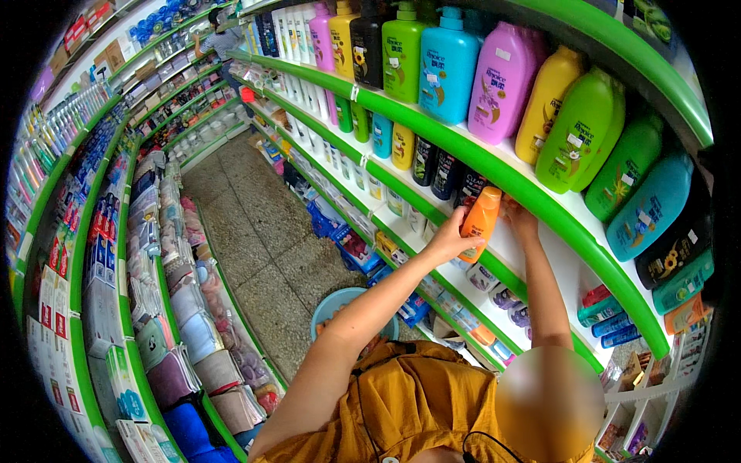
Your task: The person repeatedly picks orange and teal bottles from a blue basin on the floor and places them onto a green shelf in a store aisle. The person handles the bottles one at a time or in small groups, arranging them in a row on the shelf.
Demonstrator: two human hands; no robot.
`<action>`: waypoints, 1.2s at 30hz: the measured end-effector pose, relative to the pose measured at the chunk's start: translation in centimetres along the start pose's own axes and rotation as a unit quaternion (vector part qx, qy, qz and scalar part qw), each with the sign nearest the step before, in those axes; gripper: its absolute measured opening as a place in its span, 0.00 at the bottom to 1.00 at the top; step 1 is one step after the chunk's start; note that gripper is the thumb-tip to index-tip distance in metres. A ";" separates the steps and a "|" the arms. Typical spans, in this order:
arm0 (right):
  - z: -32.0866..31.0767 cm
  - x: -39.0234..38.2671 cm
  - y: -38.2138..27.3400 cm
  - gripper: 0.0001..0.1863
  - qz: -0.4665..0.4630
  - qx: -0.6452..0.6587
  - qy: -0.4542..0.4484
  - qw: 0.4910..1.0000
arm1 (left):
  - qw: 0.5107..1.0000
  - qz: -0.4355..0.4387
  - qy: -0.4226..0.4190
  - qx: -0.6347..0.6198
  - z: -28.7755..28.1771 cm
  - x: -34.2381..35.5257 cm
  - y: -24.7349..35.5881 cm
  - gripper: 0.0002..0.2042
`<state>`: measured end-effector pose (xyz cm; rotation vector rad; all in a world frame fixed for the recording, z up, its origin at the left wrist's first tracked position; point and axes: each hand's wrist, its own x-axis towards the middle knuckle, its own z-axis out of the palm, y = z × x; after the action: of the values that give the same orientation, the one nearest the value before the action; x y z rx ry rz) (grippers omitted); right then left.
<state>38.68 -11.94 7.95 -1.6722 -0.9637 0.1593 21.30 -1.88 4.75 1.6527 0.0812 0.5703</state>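
Observation:
My left hand [449, 238] is closed round an orange shampoo bottle [482, 222], which stands tilted a little to the right in front of the second shelf [523, 245]. Just right of the bottle, my right hand [522, 218] reaches in over that same shelf. Its fingers are mostly hidden under the upper shelf's edge and behind the bottle, so what they touch does not show. Dark bottles [471, 187] stand in a row directly left of the orange one.
Large pump and flip-top bottles [445, 69] line the green-edged upper shelf [432, 119]. A light blue basin [316, 320] sits on the speckled floor [258, 231] near my left forearm. Folded towels [204, 332] fill the shelves across the aisle. Another person [224, 42] stands at the far end.

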 end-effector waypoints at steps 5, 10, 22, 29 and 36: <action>-0.4 0.3 -1.4 0.07 0.018 -0.015 0.021 0.999 | 1.000 -0.004 0.002 -0.002 0.7 0.5 0.3 0.28; -1.5 -1.1 -0.4 0.12 -0.056 -0.169 0.056 0.982 | 1.000 0.017 0.017 0.010 1.0 0.5 -0.5 0.28; -1.9 -7.7 -4.2 0.29 0.134 0.231 -0.205 0.942 | 1.000 -0.024 -0.006 -0.007 3.6 2.0 1.7 0.24; -3.1 -4.0 -2.1 0.24 0.140 0.209 -0.048 0.967 | 0.995 0.029 0.055 0.076 3.2 2.9 2.1 0.26; -1.5 0.5 5.3 0.19 -0.039 0.100 0.018 0.994 | 0.998 -0.020 -0.023 0.057 2.1 -0.3 0.6 0.21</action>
<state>42.54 -12.83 4.13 -1.4470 -0.9526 0.1660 21.75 -4.06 5.10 1.7699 0.1144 0.5040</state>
